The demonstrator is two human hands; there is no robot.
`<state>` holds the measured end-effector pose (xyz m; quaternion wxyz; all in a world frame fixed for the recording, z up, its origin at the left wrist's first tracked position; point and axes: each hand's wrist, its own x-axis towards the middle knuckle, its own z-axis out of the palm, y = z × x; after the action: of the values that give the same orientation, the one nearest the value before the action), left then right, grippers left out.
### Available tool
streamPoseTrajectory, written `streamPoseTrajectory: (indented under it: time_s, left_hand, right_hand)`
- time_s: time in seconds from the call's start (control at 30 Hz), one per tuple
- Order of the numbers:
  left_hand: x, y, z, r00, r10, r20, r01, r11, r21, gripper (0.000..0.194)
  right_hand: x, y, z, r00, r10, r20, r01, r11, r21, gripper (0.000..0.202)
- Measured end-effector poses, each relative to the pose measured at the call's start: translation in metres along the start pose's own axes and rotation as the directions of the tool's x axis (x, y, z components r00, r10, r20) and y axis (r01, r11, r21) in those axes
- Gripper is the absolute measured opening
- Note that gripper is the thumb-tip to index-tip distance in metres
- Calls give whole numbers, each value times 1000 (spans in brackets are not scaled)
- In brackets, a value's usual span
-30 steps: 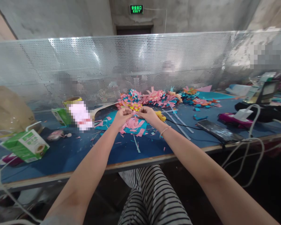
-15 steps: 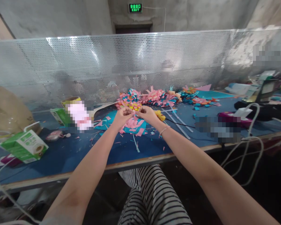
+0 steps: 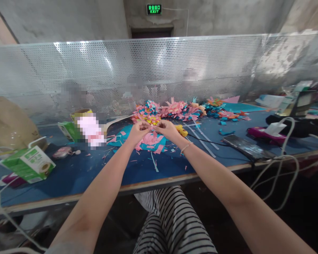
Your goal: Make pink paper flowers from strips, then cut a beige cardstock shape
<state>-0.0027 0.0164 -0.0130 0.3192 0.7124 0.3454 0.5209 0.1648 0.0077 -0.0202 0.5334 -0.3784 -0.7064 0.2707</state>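
Note:
My left hand (image 3: 141, 129) and my right hand (image 3: 166, 127) meet at the middle of the table, fingertips pinched close together. Between them is a small pale pink piece (image 3: 152, 127), mostly covered by the fingers. Just below the hands, many loose pink cut pieces (image 3: 149, 139) lie on a flat turquoise sheet (image 3: 122, 137). Behind them sit bunched flower-like clusters of pink, blue and yellow strips (image 3: 175, 107). A yellow glue gun (image 3: 181, 130) with a black cord lies by my right wrist, partly hidden.
Translucent sticks (image 3: 205, 139) lie right of the glue gun. A phone (image 3: 247, 146) and a purple tissue pack (image 3: 266, 135) are farther right, near white cables (image 3: 282, 158). Left are a green drink carton (image 3: 29, 164) and a lit phone (image 3: 90, 128). A perforated metal screen (image 3: 159, 63) backs the table.
The view has shifted very slightly. Both hands keep the same pinched pose over the loose pink pieces, and nothing on the table has visibly moved.

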Motion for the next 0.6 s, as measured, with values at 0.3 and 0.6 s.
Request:
streamPoseTrajectory:
  time_s: [0.3, 0.6]
  left_hand:
    - [0, 2, 0, 1000, -11, -9, 11, 1000, -4, 24]
    - [-3, 10, 2, 1000, 12, 3, -12, 999, 35, 25]
  right_hand:
    - [2, 4, -1, 1000, -3, 15, 3, 1000, 29, 23]
    - [-1, -4, 0, 999, 8, -33, -8, 1000, -8, 20]
